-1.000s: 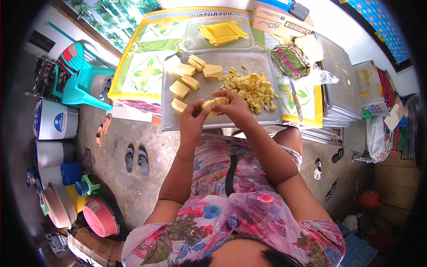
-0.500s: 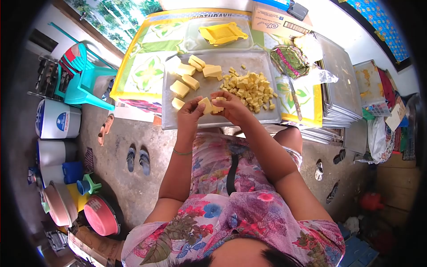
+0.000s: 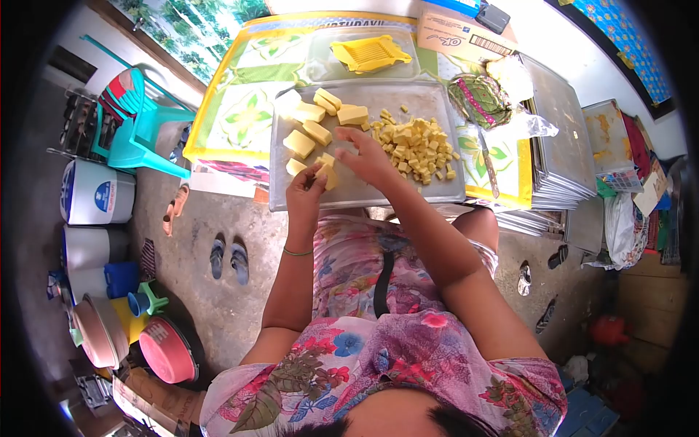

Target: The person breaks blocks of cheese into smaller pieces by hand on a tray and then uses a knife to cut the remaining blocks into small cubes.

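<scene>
My left hand (image 3: 306, 191) pinches a pale yellow slab that looks like cheese (image 3: 328, 175) over the near edge of a metal tray (image 3: 368, 191). My right hand (image 3: 368, 162) is open above the tray's middle, its thumb and fingers apart with nothing visible between them. Larger cheese blocks (image 3: 298, 144) lie at the tray's left and back, one block (image 3: 353, 115) just beyond my right fingertips. A heap of small cheese cubes (image 3: 422, 146) covers the right part of the tray.
Behind the tray, a yellow slotted tool (image 3: 370, 54) rests on a clear plastic lid or container. A knife (image 3: 486, 162) lies to the right, beside stacked metal trays (image 3: 557, 124). A cardboard box (image 3: 462, 33) stands at the back; a turquoise chair (image 3: 145, 138) is at the left.
My right hand has come away from the cheese both hands were at, moving up with its fingers spreading. My left hand still holds a piece. The whole view has shifted slightly.
</scene>
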